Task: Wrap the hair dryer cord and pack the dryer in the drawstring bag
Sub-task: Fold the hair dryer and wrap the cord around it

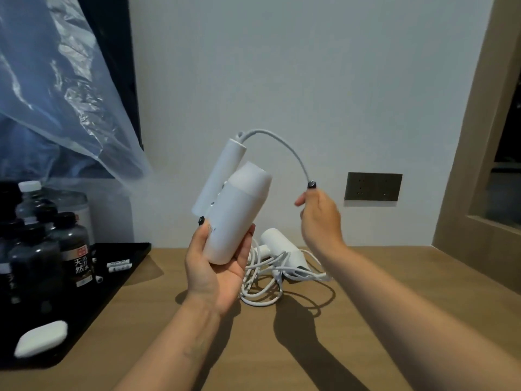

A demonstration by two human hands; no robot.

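My left hand (217, 275) grips the barrel of a white hair dryer (238, 210), held up above the wooden table with its handle folded against the body. The white cord (284, 143) arcs from the handle's end over to my right hand (321, 218), which pinches it between fingertips. Behind my hands, a second white hair dryer (282, 246) lies on the table amid a loose tangle of white cord (262, 289). No drawstring bag is visible.
A black tray (121, 266) at left holds several dark bottles (76, 249), small sachets and a white soap-like bar (42, 338). Clear plastic sheeting (56, 88) hangs upper left. A dark wall socket plate (373, 186) sits on the white wall. A wooden frame stands at right.
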